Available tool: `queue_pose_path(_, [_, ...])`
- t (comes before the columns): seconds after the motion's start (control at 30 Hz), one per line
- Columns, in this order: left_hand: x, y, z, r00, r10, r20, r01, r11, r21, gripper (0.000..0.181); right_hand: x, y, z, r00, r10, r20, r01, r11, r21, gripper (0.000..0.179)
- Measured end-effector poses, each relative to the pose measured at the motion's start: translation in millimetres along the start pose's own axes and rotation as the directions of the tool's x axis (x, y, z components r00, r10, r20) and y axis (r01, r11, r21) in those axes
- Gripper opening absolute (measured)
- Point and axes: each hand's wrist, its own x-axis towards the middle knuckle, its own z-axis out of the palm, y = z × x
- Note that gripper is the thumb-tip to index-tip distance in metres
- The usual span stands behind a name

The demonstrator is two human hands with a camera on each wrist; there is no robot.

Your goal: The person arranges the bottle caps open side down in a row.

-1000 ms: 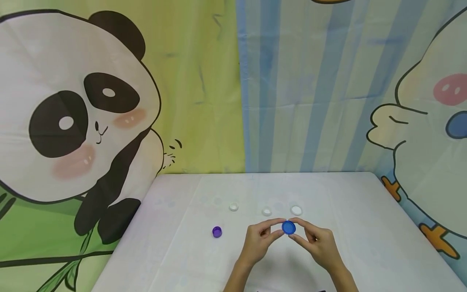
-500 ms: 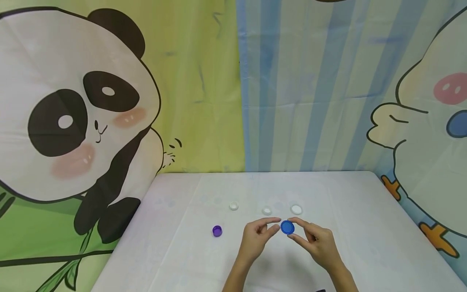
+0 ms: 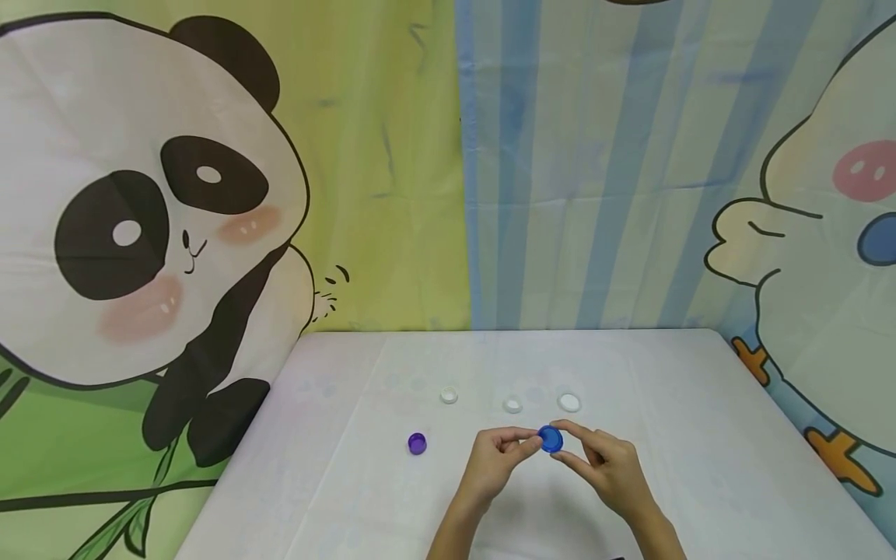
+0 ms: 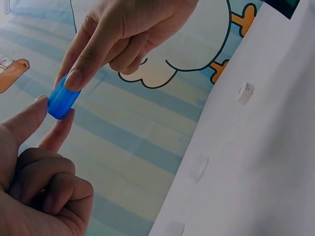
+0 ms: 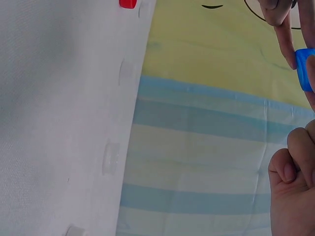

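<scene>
A round blue bottle cap [image 3: 551, 439] is held up between the two hands, over the near part of the table. My left hand [image 3: 491, 463] pinches its left edge with thumb and index finger. On the other side, my right hand [image 3: 609, 467] grips the cap with the index finger at its top and the thumb at its bottom. The left wrist view shows the cap [image 4: 63, 102] side-on, its far face hidden. Half cut off by the frame, the cap [image 5: 303, 69] also shows in the right wrist view.
A purple cap [image 3: 417, 443] lies on the white table [image 3: 350, 498] left of the hands. Beyond them are three pale round caps: one at left [image 3: 449, 396], one in the middle [image 3: 512, 404], one at right [image 3: 569, 402]. Printed curtains [image 3: 392, 171] hang behind.
Half a second ago the left fingers had come away from the cap, leaving the right hand holding it. Now the left fingertips pinch its left edge again, and the cap has turned slightly.
</scene>
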Motion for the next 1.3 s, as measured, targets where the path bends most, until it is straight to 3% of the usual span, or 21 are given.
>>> queue_pose_path(0.17, [-1.2,0.8,1.7,1.000,-0.031,-0.006,0.031,0.999,-0.020,0.026,-1.6,2,1,1.000,0.003,-0.004,-0.003,1.000,0.003,0.047])
queue_pose_path(0.33, [-2.8,5.0,3.1,0.999,-0.017,-0.029,0.016,1.000,-0.022,0.022,-2.7,2,2,0.999,0.039,0.025,-0.039,0.999,0.024,0.052])
queue_pose_path(0.43, [-6.1,14.7,3.6,0.996,0.060,-0.060,-0.058,0.998,0.027,0.021,-0.3,-3,1,0.985,0.131,0.110,-0.138,0.989,0.060,0.063])
queue_pose_path(0.5, [-8.4,20.7,3.1,0.985,0.151,-0.081,-0.144,0.986,0.090,0.021,2.8,-9,-1,0.959,0.215,0.186,-0.236,0.966,0.102,0.066])
queue_pose_path(0.53, [-9.2,22.6,2.7,0.973,0.213,-0.087,-0.201,0.971,0.131,0.021,4.4,-13,-3,0.939,0.260,0.225,-0.293,0.948,0.128,0.064])
queue_pose_path(0.6, [-9.8,23.1,1.1,0.930,0.360,-0.073,-0.338,0.916,0.216,0.019,6.4,-18,-5,0.891,0.346,0.295,-0.407,0.896,0.178,0.056])
queue_pose_path(0.67, [-8.0,18.5,-1.0,0.853,0.521,-0.031,-0.487,0.815,0.314,0.019,6.2,-18,-7,0.834,0.416,0.362,-0.514,0.824,0.239,0.044])
queue_pose_path(0.73, [-4.6,11.8,-3.7,0.753,0.657,0.033,-0.615,0.686,0.389,0.020,2.8,-12,-7,0.796,0.442,0.413,-0.577,0.760,0.299,0.033])
queue_pose_path(0.77, [-2.9,8.5,-5.2,0.705,0.706,0.068,-0.663,0.622,0.416,0.021,0.2,-7,-7,0.793,0.428,0.434,-0.583,0.738,0.340,0.031])
queue_pose_path(0.83, [-0.2,3.7,-7.6,0.630,0.766,0.125,-0.723,0.520,0.455,0.023,-5.0,3,-7,0.807,0.370,0.460,-0.567,0.704,0.427,0.029])
queue_pose_path(0.9, [0.5,1.2,-9.1,0.589,0.790,0.170,-0.753,0.461,0.469,0.024,-9.2,11,-7,0.827,0.304,0.473,-0.537,0.675,0.507,0.030])
queue_pose_path(0.97, [0.1,1.1,-9.2,0.569,0.797,0.200,-0.768,0.429,0.476,0.024,-10.8,15,-7,0.842,0.252,0.477,-0.513,0.644,0.567,0.030])
queue_pose_path(1.03, [-0.4,1.5,-8.7,0.555,0.803,0.218,-0.777,0.407,0.481,0.024,-10.3,14,-7,0.841,0.245,0.483,-0.520,0.613,0.595,0.029])
queue_pose_path(1.2, [-0.9,1.2,-7.8,0.562,0.793,0.236,-0.777,0.410,0.477,0.024,-8.1,10,-9,0.841,0.240,0.485,-0.526,0.571,0.630,0.027])
queue_pose_path(1.3, [-1.2,0.7,-7.6,0.579,0.780,0.239,-0.768,0.423,0.481,0.024,-7.7,9,-9,0.839,0.248,0.484,-0.533,0.549,0.643,0.027])
